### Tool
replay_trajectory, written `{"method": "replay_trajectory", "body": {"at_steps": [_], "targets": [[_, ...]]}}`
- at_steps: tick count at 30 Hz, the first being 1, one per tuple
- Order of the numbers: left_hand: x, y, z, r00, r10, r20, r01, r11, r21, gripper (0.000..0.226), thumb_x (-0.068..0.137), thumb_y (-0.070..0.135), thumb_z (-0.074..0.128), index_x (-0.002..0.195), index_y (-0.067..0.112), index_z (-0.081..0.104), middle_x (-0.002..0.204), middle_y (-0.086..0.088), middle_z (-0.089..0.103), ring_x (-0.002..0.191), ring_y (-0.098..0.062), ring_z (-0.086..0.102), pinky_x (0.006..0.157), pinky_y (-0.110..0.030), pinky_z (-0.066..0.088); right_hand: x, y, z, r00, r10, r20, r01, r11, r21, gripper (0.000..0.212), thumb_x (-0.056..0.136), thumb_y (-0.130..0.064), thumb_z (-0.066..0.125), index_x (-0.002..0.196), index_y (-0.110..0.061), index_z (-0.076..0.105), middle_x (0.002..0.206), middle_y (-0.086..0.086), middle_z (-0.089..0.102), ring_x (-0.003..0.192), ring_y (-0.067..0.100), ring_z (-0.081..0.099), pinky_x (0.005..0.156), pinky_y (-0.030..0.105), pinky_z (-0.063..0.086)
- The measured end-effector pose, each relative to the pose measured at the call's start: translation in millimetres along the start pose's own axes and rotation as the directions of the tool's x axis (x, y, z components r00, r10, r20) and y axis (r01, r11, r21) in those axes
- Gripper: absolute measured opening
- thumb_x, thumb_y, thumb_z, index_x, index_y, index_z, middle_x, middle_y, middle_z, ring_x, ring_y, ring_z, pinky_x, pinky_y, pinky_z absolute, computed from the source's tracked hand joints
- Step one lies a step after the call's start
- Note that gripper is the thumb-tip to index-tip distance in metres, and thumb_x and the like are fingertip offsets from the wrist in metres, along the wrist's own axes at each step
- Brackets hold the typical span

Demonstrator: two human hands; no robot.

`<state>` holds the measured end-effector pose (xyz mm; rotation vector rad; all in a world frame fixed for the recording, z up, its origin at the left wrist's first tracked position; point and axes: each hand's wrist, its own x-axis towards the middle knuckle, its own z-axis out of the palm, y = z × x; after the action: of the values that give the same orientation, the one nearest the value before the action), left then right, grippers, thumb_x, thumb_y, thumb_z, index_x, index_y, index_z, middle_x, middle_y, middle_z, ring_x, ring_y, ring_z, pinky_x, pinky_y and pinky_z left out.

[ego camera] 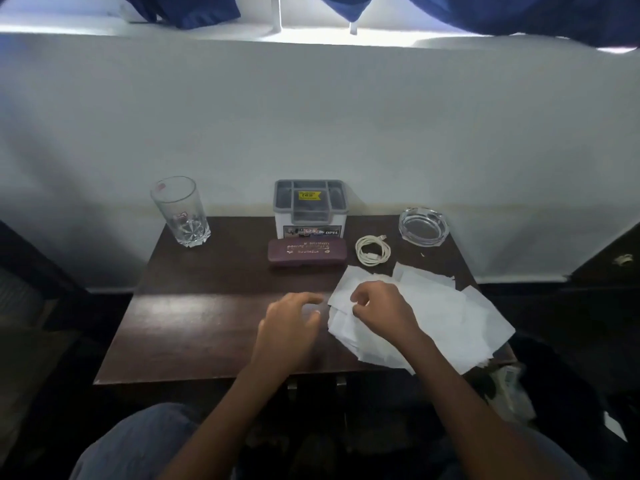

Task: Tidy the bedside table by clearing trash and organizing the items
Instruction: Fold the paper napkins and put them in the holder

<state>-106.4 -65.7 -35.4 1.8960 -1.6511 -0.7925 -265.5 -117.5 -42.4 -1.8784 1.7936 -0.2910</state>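
Behind the case (307, 253) stands the organizer (310, 209); glass (180, 211) far left; cable (373, 250), ashtray (423, 225), papers (433, 317) right.

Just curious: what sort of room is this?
Likely a bedroom or hotel room: a small dark table against the wall holds a drinking glass, an ashtray and a spectacle case, with curtains above.

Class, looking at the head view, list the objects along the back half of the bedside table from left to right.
Drinking glass → organizer box → coiled white cable → glass ashtray.
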Motion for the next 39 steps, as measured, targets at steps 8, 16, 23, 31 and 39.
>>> {"method": "replay_trajectory", "body": {"at_steps": [8, 16, 23, 31, 39], "targets": [[20.5, 9.8, 8.7, 0.999, 0.022, 0.040, -0.017, 0.993, -0.120, 0.031, 0.087, 0.011, 0.050, 0.112, 0.020, 0.066, 0.120, 0.005, 0.063, 0.113, -0.012, 0.053, 0.089, -0.019, 0.037, 8.0, -4.6, 9.2, 0.993, 0.009, -0.115, -0.037, 0.969, -0.245, 0.026, 0.088, -0.023, 0.051, 0.110, -0.011, 0.058, 0.118, 0.008, 0.051, 0.115, 0.027, 0.045, 0.081, 0.036, 0.045], [37.7, 6.1, 4.6, 0.999, -0.039, 0.020, 0.043, 0.962, -0.269, 0.028, 0.087, 0.006, 0.051, 0.105, 0.018, 0.068, 0.097, 0.013, 0.063, 0.096, -0.004, 0.057, 0.074, -0.011, 0.037, 15.7, -23.1, 22.0, 0.997, -0.058, 0.053, 0.063, 0.992, -0.106, 0.034, 0.086, -0.027, 0.055, 0.117, -0.013, 0.059, 0.126, 0.008, 0.049, 0.118, 0.026, 0.045, 0.086, 0.035, 0.044], [36.6, 2.9, 4.4, 0.998, -0.058, 0.034, 0.066, 0.947, -0.316, 0.026, 0.088, 0.005, 0.050, 0.101, 0.019, 0.067, 0.095, 0.013, 0.063, 0.095, -0.005, 0.058, 0.081, -0.019, 0.040, 47.2, 60.0, -62.3, 0.943, 0.264, -0.201, -0.262, 0.964, 0.035, 0.016, 0.078, -0.010, 0.060, 0.090, -0.012, 0.071, 0.102, 0.014, 0.070, 0.102, 0.033, 0.063, 0.090, 0.042, 0.050], [34.9, 8.7, 6.0, 0.998, -0.014, 0.059, 0.033, 0.940, -0.340, 0.025, 0.089, 0.006, 0.049, 0.090, 0.024, 0.066, 0.091, 0.018, 0.066, 0.088, 0.005, 0.058, 0.070, -0.008, 0.040, 49.4, 73.9, -54.8, 0.951, 0.292, -0.099, -0.303, 0.945, -0.124, 0.008, 0.074, -0.006, 0.066, 0.080, -0.011, 0.067, 0.091, 0.013, 0.069, 0.092, 0.032, 0.063, 0.081, 0.035, 0.050], [36.8, 9.5, 1.4, 0.998, -0.019, 0.061, 0.041, 0.919, -0.393, 0.022, 0.089, 0.007, 0.051, 0.095, 0.022, 0.066, 0.096, 0.012, 0.068, 0.090, 0.001, 0.060, 0.073, -0.019, 0.045, 38.3, 45.4, -92.3, 0.988, 0.112, -0.103, -0.061, 0.910, 0.409, 0.018, 0.072, -0.002, 0.069, 0.061, -0.013, 0.062, 0.071, 0.009, 0.062, 0.065, 0.018, 0.051, 0.059, 0.026, 0.040]]}}
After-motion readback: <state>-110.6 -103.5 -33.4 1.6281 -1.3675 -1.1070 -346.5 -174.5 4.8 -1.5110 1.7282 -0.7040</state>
